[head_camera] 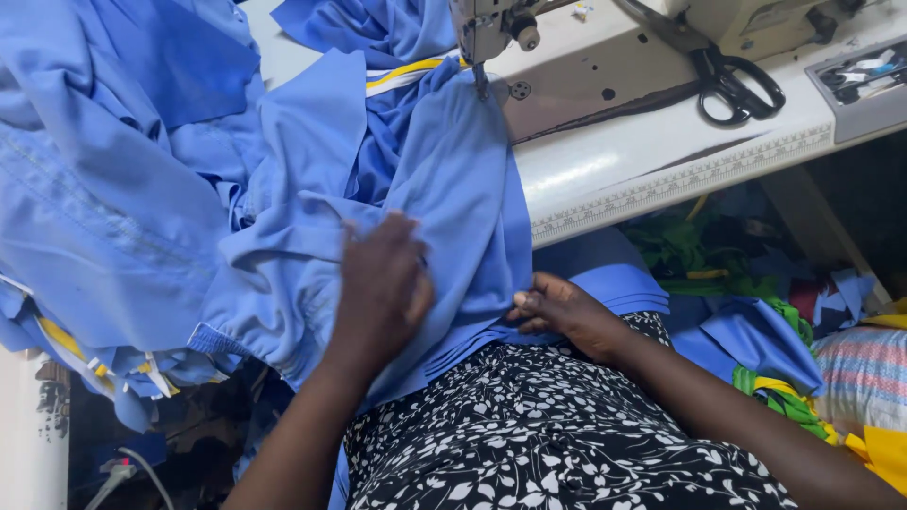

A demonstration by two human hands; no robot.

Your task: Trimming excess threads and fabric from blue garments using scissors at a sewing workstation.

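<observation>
A blue garment (pixel 453 179) with a yellow and white trim runs from my lap up under the needle of a sewing machine (pixel 487 38). My left hand (pixel 383 283) lies on top of the blue cloth, its fingers closed into the folds. At the garment's near edge, my right hand (pixel 562 312) pinches the fabric just below the table's front edge. Both hands are close together over my lap, which is covered by a black and white flowered dress.
A heap of blue garments (pixel 113 170) covers the left of the white sewing table (pixel 652 161). Black scissors (pixel 732 85) lie on the table at the right. Blue, green and yellow cloth scraps (pixel 756 331) are piled below the table at the right.
</observation>
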